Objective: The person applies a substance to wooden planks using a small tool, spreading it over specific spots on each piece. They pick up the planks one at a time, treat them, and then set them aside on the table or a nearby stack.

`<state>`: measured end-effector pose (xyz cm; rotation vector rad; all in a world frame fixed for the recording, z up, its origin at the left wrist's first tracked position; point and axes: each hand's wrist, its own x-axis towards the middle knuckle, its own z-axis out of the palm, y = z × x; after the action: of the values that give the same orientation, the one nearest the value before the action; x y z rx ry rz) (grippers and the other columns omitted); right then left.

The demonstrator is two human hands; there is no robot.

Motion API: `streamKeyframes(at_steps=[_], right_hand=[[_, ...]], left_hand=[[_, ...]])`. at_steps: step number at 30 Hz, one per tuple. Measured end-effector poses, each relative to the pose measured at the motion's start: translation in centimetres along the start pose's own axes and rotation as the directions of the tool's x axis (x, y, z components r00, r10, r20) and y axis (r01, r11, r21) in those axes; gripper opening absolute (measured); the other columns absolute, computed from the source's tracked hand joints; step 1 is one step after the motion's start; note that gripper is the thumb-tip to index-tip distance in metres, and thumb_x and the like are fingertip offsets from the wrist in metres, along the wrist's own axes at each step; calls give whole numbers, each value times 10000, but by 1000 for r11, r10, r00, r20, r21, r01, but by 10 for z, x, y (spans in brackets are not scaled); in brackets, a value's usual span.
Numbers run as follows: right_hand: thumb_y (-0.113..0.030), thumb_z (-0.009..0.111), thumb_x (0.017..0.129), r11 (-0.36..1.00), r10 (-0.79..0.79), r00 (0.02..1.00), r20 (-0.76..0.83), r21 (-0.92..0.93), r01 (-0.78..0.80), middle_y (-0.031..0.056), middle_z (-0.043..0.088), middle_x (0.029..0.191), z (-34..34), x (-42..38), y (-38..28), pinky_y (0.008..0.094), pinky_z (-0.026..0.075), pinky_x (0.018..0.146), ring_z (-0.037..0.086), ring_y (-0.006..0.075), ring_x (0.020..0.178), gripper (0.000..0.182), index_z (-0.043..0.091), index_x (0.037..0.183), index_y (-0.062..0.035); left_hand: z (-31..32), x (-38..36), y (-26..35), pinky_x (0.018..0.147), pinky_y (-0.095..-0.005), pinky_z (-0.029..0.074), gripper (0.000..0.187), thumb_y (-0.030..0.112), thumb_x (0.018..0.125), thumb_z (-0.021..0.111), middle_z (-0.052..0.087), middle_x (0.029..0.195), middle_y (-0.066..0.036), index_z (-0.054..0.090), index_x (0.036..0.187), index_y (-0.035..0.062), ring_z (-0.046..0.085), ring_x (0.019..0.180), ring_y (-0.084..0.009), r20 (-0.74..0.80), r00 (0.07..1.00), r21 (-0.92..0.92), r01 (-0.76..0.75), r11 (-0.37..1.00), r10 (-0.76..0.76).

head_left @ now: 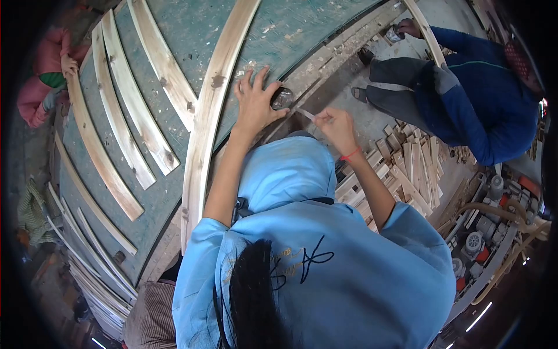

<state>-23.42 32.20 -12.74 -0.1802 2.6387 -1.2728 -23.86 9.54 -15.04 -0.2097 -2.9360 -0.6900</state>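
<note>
Thumb and index finger of my left hand (254, 103) curve round a small, dark, shiny round tin (281, 98) beside the table edge; its other fingers are spread. To the right of the tin, my right hand (337, 129) pinches a thin, pale, flat strip or blade (306, 114) that points toward the tin. A long curved wooden board (210, 104) with a dark knot lies across the green table (189, 55), just left of my left hand.
More curved boards (119, 107) lie on the table. At the right, a person in blue (488, 99) holds a board and a tin. Another person's hands (70, 65) touch a board at the far left. Wood offcuts (410, 168) and machinery (476, 241) stand at the right.
</note>
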Motion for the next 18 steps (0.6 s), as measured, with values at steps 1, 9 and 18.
streamKeyframes(at_steps=[1, 9, 18], right_hand=[[-96, 716, 760, 988, -52, 998, -26, -149, 48, 115, 655, 643, -4, -4, 4, 299, 474, 564, 628, 206, 585, 118, 664, 738, 9], [-33, 680, 787, 967, -245, 956, -163, 32, 253, 122, 586, 809, 5, -6, -40, 369, 492, 648, 606, 297, 710, 50, 638, 809, -16], [-26, 666, 773, 752, -611, 788, -78, -371, 546, 88, 551, 867, 24, -6, -10, 372, 496, 635, 596, 267, 790, 63, 618, 810, -40]], left_hand=[[0, 0, -1, 1047, -584, 160, 686, 442, 533, 851, 373, 1441, -94, 627, 1143, 222, 242, 1351, -400, 8, 1000, 4, 5, 1000, -5], [11, -2, -8, 1049, -541, 178, 761, 493, 532, 847, 455, 1366, -94, 595, 1181, 183, 280, 1332, -370, -18, 1000, -106, -21, 994, 19], [14, -4, -9, 1036, -525, 199, 767, 515, 515, 845, 492, 1310, -94, 600, 1157, 175, 333, 1288, -366, -59, 998, -105, -30, 994, 24]])
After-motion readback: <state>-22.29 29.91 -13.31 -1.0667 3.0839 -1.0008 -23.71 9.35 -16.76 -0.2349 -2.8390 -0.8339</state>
